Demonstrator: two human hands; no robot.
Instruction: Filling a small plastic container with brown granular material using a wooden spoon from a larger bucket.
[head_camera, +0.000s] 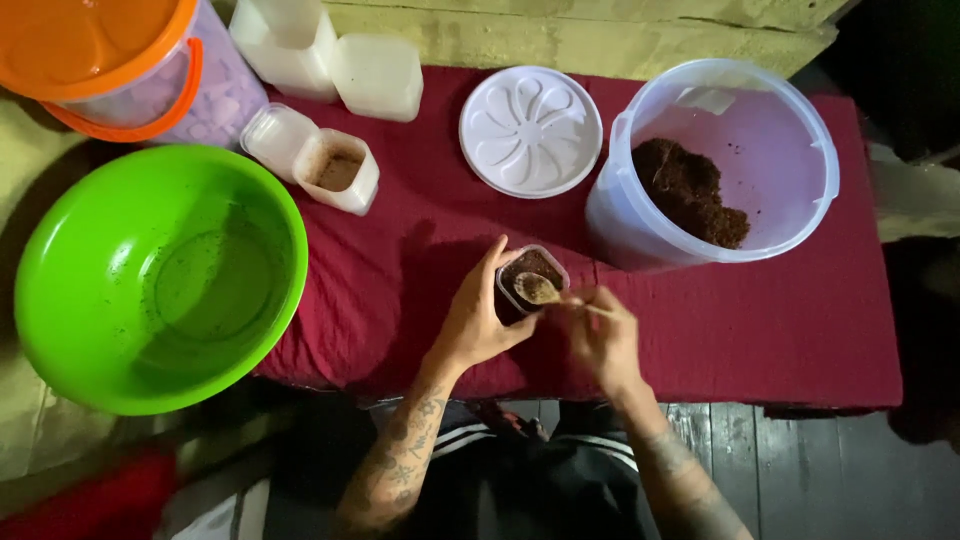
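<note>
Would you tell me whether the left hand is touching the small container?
Touching: the head view shows the left hand wrapped around the small container, thumb and fingers against its sides.

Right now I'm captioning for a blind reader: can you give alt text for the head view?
The left hand holds a small cup of brown material while the right hand rests a spoon on it, over a red cloth. Around them stand a clear bucket, white lid and green basin.
</note>
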